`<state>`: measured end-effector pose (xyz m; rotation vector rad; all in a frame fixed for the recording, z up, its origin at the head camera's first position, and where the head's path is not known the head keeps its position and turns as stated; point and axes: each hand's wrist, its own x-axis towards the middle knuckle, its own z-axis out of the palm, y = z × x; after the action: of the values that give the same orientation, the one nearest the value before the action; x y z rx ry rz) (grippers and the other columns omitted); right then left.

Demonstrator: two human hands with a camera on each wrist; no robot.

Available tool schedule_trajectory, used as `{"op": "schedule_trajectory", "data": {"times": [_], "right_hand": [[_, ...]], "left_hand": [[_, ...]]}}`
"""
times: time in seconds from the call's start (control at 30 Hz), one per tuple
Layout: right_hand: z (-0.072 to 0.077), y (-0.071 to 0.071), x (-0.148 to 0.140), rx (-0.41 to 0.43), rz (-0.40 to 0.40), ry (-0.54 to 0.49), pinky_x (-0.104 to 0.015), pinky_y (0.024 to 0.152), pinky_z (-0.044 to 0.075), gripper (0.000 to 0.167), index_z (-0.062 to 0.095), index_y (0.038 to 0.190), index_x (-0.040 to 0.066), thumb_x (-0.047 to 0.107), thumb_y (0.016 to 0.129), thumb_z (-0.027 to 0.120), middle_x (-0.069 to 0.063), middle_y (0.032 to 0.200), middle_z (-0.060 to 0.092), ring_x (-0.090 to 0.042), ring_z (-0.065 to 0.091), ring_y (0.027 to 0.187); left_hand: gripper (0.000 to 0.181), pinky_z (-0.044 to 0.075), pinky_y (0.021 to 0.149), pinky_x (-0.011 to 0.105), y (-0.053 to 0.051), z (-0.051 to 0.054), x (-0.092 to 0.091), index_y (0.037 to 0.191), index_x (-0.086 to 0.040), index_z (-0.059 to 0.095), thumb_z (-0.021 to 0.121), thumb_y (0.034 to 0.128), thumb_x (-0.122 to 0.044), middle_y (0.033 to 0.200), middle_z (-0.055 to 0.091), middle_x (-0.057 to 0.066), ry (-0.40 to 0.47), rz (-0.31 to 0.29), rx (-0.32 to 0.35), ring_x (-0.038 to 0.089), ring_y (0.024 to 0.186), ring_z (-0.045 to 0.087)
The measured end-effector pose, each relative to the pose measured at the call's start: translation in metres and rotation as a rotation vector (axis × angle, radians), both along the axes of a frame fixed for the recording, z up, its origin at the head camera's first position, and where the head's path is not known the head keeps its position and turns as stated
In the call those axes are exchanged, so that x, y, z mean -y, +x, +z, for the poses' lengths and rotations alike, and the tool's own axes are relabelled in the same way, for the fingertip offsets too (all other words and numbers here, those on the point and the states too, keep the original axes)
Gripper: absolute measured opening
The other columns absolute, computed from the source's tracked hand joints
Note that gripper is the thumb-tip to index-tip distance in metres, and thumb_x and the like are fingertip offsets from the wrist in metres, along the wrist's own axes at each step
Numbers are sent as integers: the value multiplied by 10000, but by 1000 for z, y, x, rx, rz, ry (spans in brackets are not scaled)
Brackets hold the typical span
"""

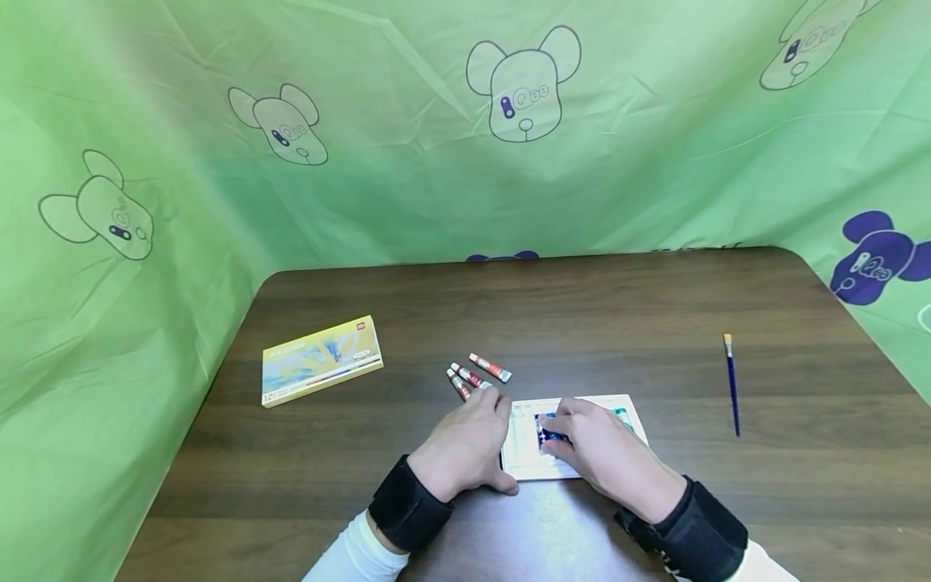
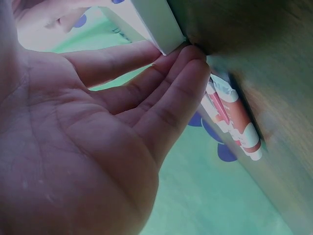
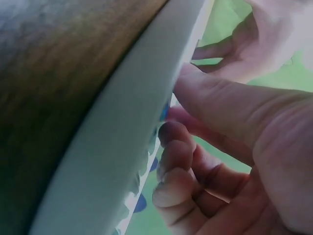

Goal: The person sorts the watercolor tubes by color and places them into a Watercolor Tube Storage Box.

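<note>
A white tray [image 1: 522, 462] lies on the table between my two hands, with blue paint tubes [image 1: 542, 436] and a teal tube [image 1: 622, 416] in it. My left hand [image 1: 469, 443] rests along the tray's left side. Its fingers are nearly straight and touch the tray's corner [image 2: 164, 36] in the left wrist view. Over the tray, my right hand [image 1: 607, 444] pinches a blue tube between thumb and forefinger; its other fingers curl in the right wrist view. Much of that tube is hidden. Red and orange paint tubes [image 1: 490, 368] lie just beyond my left hand.
A yellow and blue flat box [image 1: 320, 361] lies at the table's left. On the right is a paintbrush [image 1: 732, 388] with a dark blue handle. A green printed cloth [image 1: 407, 202] hangs around the brown table [image 1: 582, 307].
</note>
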<state>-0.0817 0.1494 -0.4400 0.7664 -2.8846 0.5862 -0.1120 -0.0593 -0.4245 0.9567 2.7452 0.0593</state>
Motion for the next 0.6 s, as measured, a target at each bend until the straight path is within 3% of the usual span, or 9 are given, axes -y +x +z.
{"op": "schedule_trajectory", "data": {"times": [0.17, 0.33, 0.6], "right_hand": [[8, -3, -11, 24, -28, -9, -249, 656, 518, 238, 828, 1082, 79, 157, 860, 860, 46, 897, 668, -47, 590, 759], [18, -11, -31, -33, -65, -27, -241, 627, 532, 185, 812, 1040, 54, 80, 860, 841, 31, 871, 687, -43, 595, 722], [23, -22, -57, -47, -109, -38, -225, 596, 451, 159, 813, 1046, 56, 38, 889, 790, 46, 840, 685, -10, 497, 697]], "left_hand": [[1043, 523, 1061, 298, 0, 0, -1, 1466, -7, 558, 955, 678, -563, 1297, 592, 76, 1, 7, 21, 183, 1201, 549], [1052, 523, 1061, 304, 0, 0, 0, 1469, -1, 555, 958, 674, -561, 1298, 592, 81, 4, 7, 20, 187, 1200, 550], [1054, 536, 1041, 317, 0, 0, 0, 1470, 0, 555, 962, 673, -555, 1284, 590, 82, 13, 14, 29, 189, 1187, 550]]}}
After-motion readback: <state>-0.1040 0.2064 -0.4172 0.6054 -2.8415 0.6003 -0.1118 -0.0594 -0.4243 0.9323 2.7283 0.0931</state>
